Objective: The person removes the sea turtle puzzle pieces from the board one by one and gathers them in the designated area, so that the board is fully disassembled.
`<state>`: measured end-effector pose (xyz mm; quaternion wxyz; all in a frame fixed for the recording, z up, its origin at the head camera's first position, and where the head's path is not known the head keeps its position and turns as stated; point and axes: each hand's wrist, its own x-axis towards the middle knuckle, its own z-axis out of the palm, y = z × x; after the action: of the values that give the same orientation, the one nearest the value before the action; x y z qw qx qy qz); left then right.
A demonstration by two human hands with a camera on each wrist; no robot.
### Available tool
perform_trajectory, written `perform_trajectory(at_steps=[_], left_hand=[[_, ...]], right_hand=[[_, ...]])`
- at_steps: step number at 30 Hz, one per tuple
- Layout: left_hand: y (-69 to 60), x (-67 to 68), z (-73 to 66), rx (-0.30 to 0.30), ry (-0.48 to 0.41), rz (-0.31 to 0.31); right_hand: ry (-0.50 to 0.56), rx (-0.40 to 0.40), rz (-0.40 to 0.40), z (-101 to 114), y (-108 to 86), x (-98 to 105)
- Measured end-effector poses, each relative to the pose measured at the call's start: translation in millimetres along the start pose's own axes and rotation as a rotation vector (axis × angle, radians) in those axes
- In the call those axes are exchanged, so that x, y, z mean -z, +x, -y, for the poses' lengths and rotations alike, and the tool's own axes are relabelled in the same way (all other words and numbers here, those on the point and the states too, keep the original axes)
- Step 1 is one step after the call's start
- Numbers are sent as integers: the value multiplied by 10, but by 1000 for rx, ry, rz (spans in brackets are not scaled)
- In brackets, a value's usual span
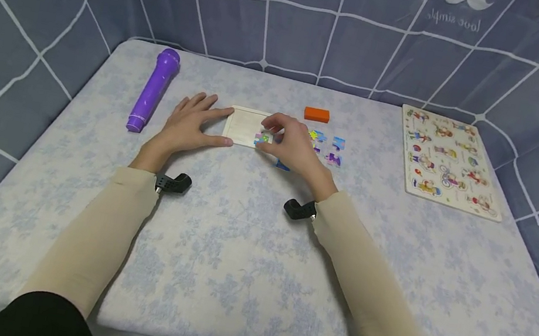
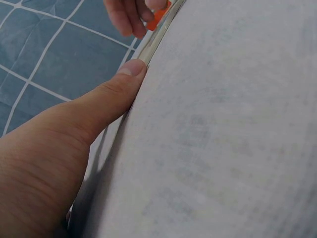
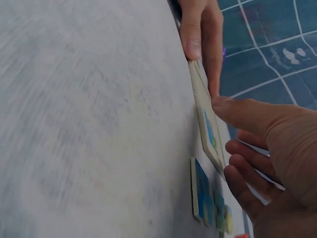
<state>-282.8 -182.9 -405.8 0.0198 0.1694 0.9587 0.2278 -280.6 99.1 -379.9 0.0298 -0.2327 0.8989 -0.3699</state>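
Note:
A shallow wooden puzzle tray (image 1: pixel 246 126) lies on the table with a colourful jigsaw piece (image 1: pixel 262 138) in its right part. My left hand (image 1: pixel 186 127) is spread flat beside it, thumb and index fingertips touching its left end. Above the tray's right part is my right hand (image 1: pixel 294 145), fingers bent loosely, the thumb tip down by the piece. In the right wrist view nothing shows between that thumb (image 3: pixel 247 111) and the fingers. Right of the tray lie loose jigsaw pieces (image 1: pixel 338 144), and a blue piece (image 1: pixel 282 165) is partly hidden under the right hand.
An orange block (image 1: pixel 316 114) sits behind the loose pieces. To the left lies a purple cylinder (image 1: pixel 154 90). At the right is a wooden board with figure pictures (image 1: pixel 449 162). Grey-blue gridded fabric (image 1: pixel 297 36) hangs behind the cloth-covered table (image 1: pixel 233 257).

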Motion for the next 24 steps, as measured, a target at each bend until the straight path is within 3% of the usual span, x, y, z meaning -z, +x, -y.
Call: perform_trajectory(at_steps=[14,24], left_hand=[[-10,14,-14,-4,4,1],[-13,9,-15,1,-1,8]], right_hand=[[-89,-29,137,62,220,-4],[-77,-60,171,62,262,5]])
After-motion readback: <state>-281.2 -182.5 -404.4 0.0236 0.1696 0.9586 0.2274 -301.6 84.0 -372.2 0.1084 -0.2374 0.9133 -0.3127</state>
